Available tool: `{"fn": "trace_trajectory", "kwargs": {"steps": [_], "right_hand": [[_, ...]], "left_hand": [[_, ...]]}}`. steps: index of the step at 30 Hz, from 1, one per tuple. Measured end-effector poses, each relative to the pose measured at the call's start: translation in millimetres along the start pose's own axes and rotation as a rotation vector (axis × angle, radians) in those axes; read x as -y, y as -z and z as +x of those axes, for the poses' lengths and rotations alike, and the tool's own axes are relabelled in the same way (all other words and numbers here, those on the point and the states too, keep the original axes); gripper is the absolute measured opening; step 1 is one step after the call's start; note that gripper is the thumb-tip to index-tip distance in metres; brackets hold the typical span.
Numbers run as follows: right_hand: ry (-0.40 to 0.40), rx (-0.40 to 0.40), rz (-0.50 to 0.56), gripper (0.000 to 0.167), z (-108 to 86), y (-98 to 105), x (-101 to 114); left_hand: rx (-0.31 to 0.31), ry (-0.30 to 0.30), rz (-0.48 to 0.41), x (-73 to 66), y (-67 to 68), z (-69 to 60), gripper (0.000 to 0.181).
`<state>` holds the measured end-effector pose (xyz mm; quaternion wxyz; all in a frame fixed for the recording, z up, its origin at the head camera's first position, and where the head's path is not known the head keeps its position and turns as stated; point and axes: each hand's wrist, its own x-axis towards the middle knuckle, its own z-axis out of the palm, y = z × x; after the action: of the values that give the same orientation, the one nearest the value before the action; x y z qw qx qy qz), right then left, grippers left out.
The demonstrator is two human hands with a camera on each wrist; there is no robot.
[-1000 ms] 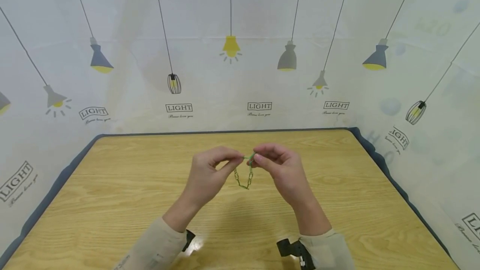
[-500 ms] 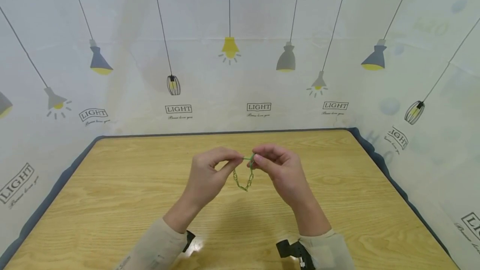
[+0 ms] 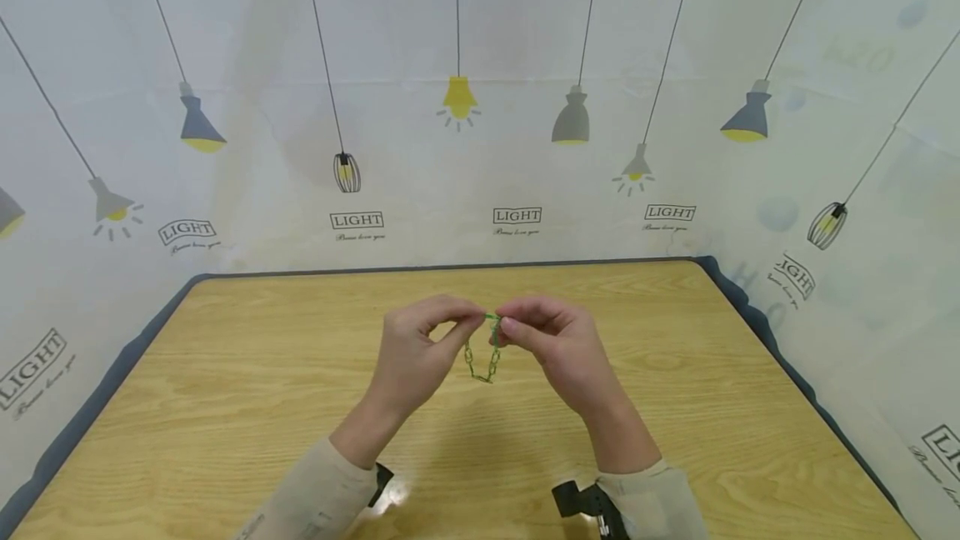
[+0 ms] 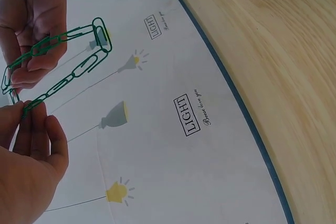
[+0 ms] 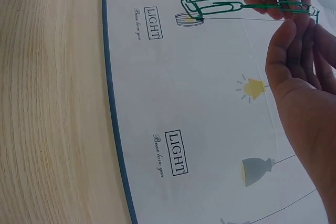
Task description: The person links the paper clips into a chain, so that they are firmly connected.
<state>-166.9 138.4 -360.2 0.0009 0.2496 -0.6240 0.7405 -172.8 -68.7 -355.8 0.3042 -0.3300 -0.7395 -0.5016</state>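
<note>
A chain of linked green paper clips (image 3: 481, 378) hangs in a U between the two hands, above the table. My left hand (image 3: 416, 348) pinches one end of it between thumb and fingertips. Close beside it, my right hand (image 3: 566, 348) pinches the other end, and the fingertips of both hands almost meet. In the left wrist view the paper clip chain (image 4: 73, 74) forms a long loop of several links. The right wrist view shows the same paper clip chain (image 5: 220, 6), partly covered by fingers where the ends come together.
Below the hands lies a wood-grain table (image 3: 262, 407) with a dark blue edge. A pale cloth backdrop (image 3: 420, 173) printed with lamps and the word LIGHT stands around its back and sides. Dark wrist mounts (image 3: 592, 507) sit at the sleeves.
My right hand has moved slightly left, bringing its fingertips nearer to my left hand. The gap between the chain's ends has narrowed, and the hanging loop has shifted a little left.
</note>
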Motion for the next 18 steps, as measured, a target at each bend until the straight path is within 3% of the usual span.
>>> {"fn": "trace_trajectory", "kwargs": {"steps": [6,12,18], "right_hand": [[-0.024,0.005,-0.021,0.019,-0.1,-1.3,0.0],[-0.035,0.033,0.024,0.021,-0.3,-1.3,-1.4],[-0.049,0.031,-0.01,0.02,-1.1,1.5,-1.4]], "left_hand": [[0.007,-0.018,-0.024,1.2,-2.5,-0.2,0.006],[0.007,-0.001,-0.02,1.7,-3.8,-1.3,0.006],[0.015,0.075,-0.076,3.2,-0.2,-1.9,0.007]]}}
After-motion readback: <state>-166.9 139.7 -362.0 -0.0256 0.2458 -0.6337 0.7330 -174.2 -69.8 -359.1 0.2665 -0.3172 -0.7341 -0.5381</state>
